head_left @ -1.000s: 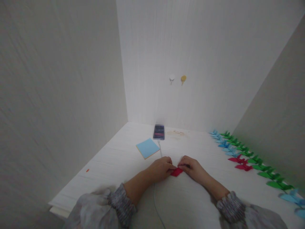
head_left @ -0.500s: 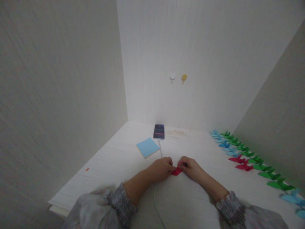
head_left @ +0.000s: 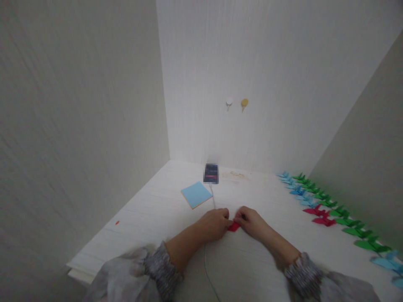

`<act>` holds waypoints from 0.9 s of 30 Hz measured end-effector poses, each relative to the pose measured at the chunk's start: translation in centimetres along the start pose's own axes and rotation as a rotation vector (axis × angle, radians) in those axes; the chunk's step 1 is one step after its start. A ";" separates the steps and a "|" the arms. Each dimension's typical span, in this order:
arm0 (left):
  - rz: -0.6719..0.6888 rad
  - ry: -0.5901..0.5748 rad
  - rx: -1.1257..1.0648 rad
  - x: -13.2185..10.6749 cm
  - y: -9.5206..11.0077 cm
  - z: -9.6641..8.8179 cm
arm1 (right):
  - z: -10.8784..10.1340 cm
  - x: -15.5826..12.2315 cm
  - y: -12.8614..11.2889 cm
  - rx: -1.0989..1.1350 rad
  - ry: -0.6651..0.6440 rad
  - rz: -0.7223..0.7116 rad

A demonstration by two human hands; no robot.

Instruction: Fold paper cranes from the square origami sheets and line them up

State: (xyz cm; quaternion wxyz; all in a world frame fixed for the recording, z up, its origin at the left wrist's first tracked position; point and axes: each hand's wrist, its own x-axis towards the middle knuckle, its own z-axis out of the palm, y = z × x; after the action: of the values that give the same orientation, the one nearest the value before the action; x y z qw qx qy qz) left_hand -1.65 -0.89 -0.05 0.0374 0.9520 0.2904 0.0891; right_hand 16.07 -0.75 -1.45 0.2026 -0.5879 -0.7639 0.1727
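Observation:
A small folded piece of red origami paper point(head_left: 234, 227) lies low over the white table between my two hands. My left hand point(head_left: 215, 223) pinches its left side, fingers curled. On the right side, my right hand point(head_left: 249, 218) grips the paper between thumb and fingertips. Both hands partly cover the paper, so its full shape is hidden. Beyond my left hand lies a stack of square paper point(head_left: 196, 194), light blue on top with an orange edge.
Folded paper cranes in green point(head_left: 346, 221), blue point(head_left: 297, 191) and red point(head_left: 324, 220) line the table's right side. A blurred-out phone point(head_left: 210, 173) stands at the back wall, its white cable point(head_left: 206, 268) running under my left arm. An orange scrap point(head_left: 117, 222) lies left. Two hooks point(head_left: 244, 102) hang on the wall.
My left fingers have shifted very slightly at the red paper. Both hands keep their grip, and the whole view has drifted a little.

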 end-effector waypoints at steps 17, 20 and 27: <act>-0.011 -0.035 -0.013 0.1 0.3 -0.4 | 0.3 1.0 -0.9 -0.250 -0.059 0.116; -0.003 -0.033 -0.013 0.2 0.2 -0.4 | 0.4 1.4 -0.9 -0.260 -0.073 0.162; -0.019 -0.028 -0.091 0.3 0.0 -0.2 | 0.2 2.1 -0.2 -0.206 -0.051 0.228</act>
State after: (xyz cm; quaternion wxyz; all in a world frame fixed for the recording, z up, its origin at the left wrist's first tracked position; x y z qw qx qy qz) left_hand -1.48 -0.75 0.23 0.0857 0.9477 0.2945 0.0885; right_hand 15.34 1.20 -1.35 0.1006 -0.6840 -0.7107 0.1302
